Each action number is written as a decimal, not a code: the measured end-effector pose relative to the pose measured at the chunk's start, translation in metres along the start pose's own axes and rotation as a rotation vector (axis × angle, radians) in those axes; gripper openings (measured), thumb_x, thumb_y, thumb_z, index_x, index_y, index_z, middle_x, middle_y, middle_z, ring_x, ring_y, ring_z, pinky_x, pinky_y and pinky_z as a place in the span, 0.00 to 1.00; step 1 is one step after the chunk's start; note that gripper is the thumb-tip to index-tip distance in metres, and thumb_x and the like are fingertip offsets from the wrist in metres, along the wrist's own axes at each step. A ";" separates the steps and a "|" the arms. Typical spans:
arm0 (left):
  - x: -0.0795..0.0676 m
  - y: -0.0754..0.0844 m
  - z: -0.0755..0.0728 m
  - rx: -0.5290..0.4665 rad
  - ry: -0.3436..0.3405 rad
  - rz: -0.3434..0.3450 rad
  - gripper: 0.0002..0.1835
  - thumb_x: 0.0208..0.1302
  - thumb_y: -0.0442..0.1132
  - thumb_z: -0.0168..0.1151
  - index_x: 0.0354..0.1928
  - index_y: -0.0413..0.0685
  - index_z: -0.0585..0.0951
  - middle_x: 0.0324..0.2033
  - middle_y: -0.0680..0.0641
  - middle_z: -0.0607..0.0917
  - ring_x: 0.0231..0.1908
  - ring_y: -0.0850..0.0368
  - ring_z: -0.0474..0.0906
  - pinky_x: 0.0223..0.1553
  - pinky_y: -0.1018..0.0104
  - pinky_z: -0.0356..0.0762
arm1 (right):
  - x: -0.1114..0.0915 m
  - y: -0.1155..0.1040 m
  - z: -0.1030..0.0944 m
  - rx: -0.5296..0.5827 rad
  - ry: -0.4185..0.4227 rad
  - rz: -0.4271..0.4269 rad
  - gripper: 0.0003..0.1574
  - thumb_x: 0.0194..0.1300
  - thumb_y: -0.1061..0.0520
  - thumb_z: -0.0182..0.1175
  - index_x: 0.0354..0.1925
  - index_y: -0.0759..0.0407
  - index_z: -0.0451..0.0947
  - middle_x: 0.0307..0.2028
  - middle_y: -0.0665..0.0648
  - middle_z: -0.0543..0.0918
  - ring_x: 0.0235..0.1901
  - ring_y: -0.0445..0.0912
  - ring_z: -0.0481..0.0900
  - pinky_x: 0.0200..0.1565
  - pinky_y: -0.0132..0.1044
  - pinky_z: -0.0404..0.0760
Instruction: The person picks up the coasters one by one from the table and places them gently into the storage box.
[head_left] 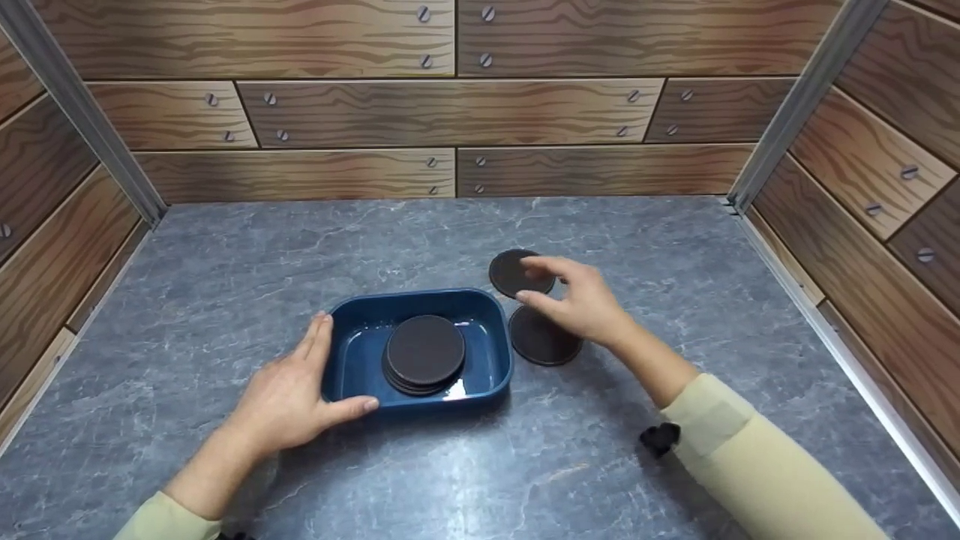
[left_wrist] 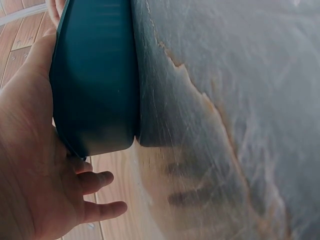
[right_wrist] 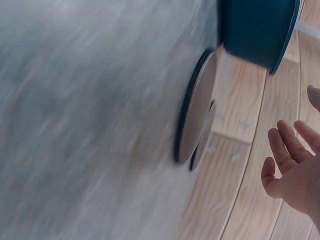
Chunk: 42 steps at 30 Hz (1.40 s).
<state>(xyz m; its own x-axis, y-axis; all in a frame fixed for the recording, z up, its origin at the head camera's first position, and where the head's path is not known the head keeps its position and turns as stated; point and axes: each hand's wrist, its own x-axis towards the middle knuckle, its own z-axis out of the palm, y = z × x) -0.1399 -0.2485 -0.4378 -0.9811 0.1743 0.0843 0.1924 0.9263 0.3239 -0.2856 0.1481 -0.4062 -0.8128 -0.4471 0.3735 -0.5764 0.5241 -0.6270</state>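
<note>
A blue rectangular dish (head_left: 420, 401) holds a stack of round dark brown coasters (head_left: 426, 349). My left hand (head_left: 289, 401) rests against the dish's left end, fingers along the side and thumb over the front rim. In the left wrist view, some fingers of that hand (left_wrist: 35, 150) extend loosely past the dish wall (left_wrist: 97, 80). To the right of the dish lie two more coasters, a farther one (head_left: 510, 274) and a nearer one (head_left: 544, 341). My right hand (head_left: 581, 304) hovers over these two with thumb and fingers apart, holding nothing.
The grey marbled tabletop (head_left: 247, 255) is bounded by wood-patterned panels (head_left: 450, 112) at the back and both sides. Metal corner strips (head_left: 810, 97) run up where the panels meet.
</note>
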 end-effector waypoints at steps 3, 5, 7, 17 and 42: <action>-0.001 0.000 -0.001 0.003 0.011 0.008 0.73 0.57 0.84 0.59 0.83 0.31 0.50 0.82 0.31 0.54 0.63 0.24 0.76 0.57 0.29 0.75 | -0.004 0.013 -0.008 0.028 -0.025 0.070 0.34 0.66 0.52 0.76 0.66 0.60 0.81 0.54 0.59 0.89 0.56 0.54 0.84 0.58 0.60 0.76; -0.001 0.000 -0.001 0.006 0.016 0.013 0.73 0.56 0.85 0.59 0.83 0.31 0.51 0.81 0.31 0.54 0.62 0.24 0.77 0.56 0.29 0.76 | -0.007 0.021 -0.011 0.057 -0.053 0.106 0.36 0.65 0.52 0.77 0.67 0.60 0.80 0.56 0.61 0.88 0.58 0.56 0.83 0.59 0.63 0.74; -0.001 0.000 -0.002 0.009 0.015 0.012 0.73 0.56 0.85 0.58 0.83 0.31 0.50 0.81 0.31 0.55 0.62 0.24 0.77 0.56 0.28 0.76 | -0.009 0.029 -0.014 0.083 -0.084 0.133 0.38 0.64 0.53 0.78 0.69 0.61 0.79 0.58 0.64 0.87 0.60 0.57 0.81 0.60 0.65 0.73; 0.000 0.000 -0.002 0.009 -0.002 -0.002 0.73 0.57 0.84 0.60 0.83 0.31 0.50 0.82 0.31 0.53 0.63 0.23 0.75 0.58 0.27 0.74 | -0.020 0.060 -0.021 0.171 -0.342 0.248 0.51 0.61 0.53 0.80 0.76 0.65 0.70 0.68 0.72 0.77 0.70 0.65 0.72 0.74 0.60 0.63; -0.001 -0.002 0.001 0.006 -0.012 -0.002 0.73 0.57 0.83 0.61 0.83 0.32 0.48 0.82 0.32 0.52 0.63 0.23 0.76 0.58 0.26 0.74 | -0.020 0.071 -0.022 0.094 -0.479 0.298 0.59 0.59 0.47 0.82 0.79 0.61 0.65 0.75 0.68 0.67 0.75 0.63 0.62 0.75 0.60 0.55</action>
<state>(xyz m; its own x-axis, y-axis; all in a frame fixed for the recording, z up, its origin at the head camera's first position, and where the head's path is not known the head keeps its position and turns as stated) -0.1394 -0.2499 -0.4391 -0.9817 0.1760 0.0723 0.1900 0.9287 0.3184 -0.3125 0.2102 -0.4432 -0.7974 -0.5800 -0.1667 -0.3003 0.6210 -0.7240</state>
